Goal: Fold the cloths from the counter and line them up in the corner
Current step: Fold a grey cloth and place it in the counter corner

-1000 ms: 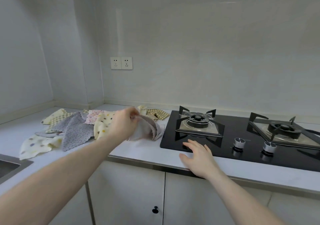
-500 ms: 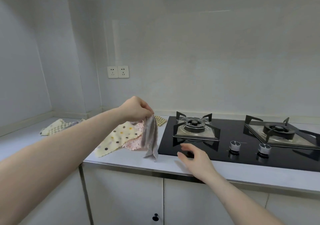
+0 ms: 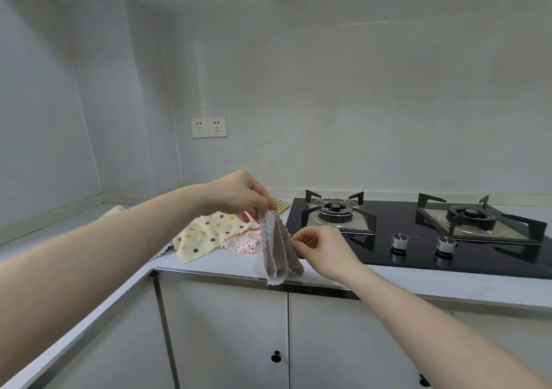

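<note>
Pale grey walls [image 3: 358,104] meet at a far-left corner; a double socket [image 3: 208,126] sits above white cabinets [image 3: 227,335].

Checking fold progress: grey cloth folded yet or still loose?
Loose. The grey cloth hangs bunched from the left hand above the counter edge; the right hand pinches its side edge.

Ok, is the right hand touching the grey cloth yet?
Touching. The head view shows the right hand with its fingertips pinching the right edge of the grey cloth, which hangs from the left hand.
</note>
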`<state>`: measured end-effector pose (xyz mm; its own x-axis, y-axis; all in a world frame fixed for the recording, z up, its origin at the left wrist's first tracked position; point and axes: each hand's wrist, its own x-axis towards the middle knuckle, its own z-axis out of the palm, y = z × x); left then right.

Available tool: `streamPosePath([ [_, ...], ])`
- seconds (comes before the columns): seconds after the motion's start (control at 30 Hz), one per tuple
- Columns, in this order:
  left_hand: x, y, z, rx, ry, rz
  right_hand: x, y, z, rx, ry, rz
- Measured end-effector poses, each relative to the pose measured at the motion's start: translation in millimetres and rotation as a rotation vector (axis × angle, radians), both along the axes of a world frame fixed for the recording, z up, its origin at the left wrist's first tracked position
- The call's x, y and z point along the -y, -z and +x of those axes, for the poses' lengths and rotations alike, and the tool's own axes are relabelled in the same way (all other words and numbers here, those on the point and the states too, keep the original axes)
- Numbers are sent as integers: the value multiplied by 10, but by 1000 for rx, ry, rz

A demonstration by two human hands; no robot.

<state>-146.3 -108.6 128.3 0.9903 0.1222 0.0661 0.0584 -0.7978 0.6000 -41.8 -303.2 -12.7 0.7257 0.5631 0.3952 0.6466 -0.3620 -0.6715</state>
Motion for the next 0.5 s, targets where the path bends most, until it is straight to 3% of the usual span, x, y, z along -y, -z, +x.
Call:
streamPosePath([
  [0.3,5,-94,-316,-89,148,74,391,-526,-172,129,136,105],
  [0.5,195,-42,-309,6,153,121,648,-872,-177,251,169,37],
])
